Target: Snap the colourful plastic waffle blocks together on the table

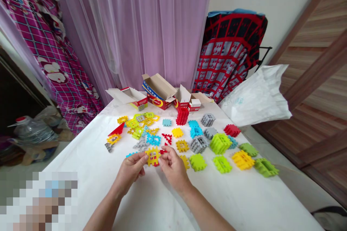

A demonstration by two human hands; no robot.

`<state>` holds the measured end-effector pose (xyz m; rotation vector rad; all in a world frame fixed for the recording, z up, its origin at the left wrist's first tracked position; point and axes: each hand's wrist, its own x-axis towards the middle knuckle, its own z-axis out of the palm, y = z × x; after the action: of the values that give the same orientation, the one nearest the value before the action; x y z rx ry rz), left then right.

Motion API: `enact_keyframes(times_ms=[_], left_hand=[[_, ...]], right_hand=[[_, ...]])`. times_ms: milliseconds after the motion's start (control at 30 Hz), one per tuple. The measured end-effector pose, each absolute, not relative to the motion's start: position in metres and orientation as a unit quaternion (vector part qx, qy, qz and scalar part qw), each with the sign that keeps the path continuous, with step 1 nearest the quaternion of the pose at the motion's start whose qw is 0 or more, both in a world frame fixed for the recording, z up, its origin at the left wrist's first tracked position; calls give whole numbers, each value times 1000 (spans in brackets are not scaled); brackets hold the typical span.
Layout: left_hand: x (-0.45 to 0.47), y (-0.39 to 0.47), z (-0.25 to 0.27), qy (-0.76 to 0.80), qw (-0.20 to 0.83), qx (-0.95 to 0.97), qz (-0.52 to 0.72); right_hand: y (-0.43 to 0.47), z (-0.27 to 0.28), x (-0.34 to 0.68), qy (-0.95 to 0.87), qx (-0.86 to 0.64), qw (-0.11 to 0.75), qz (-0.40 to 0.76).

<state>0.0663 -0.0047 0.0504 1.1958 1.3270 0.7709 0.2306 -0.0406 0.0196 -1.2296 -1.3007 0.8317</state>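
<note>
Yellow lattice tile (152,156), square plastic with notched edges and window-like openings, held up over the near middle of the white desk (89,173). Pinched between thumb and fingers of both hands: left hand (135,167) at the left edge, right hand (173,168) at the right. Red bits close to the right fingertips; cannot tell whether joined to the tile. Just behind, one red triangular frame (167,138) and a loose yellow-and-green heap (135,122), too tangled to count. Rightward, similar toothed pieces grouped by colour: three grey stacks (198,144), two red stacks (182,116), one tall, and five green groups (220,143), flat or blocky. Toward the far edge, at least four cardboard cartons (159,103), flaps raised. At the right edge, a crinkled white bag (255,97). Leftward, smooth surface running from forearm to slanting edge, with ample room for moving; pieces crowded closer on the right.
</note>
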Motion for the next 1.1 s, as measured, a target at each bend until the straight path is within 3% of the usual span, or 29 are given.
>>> enact_keyframes(times_ms=[267, 367, 567, 867, 1100], left_hand=[[67, -7, 56, 557, 566, 507, 335], [68, -7, 55, 553, 564, 514, 335], [70, -10, 49, 541, 551, 541, 334], [62, -5, 48, 526, 496, 568, 393], [43, 4, 44, 551, 344, 607, 458]], right_hand=[[-44, 40, 249, -706, -560, 422, 98], [-46, 52, 247, -746, -557, 361, 53], [-43, 76, 239, -795, -557, 238, 40], [-22, 98, 283, -774, -610, 160, 56], [14, 120, 341, -753, -657, 2, 48]])
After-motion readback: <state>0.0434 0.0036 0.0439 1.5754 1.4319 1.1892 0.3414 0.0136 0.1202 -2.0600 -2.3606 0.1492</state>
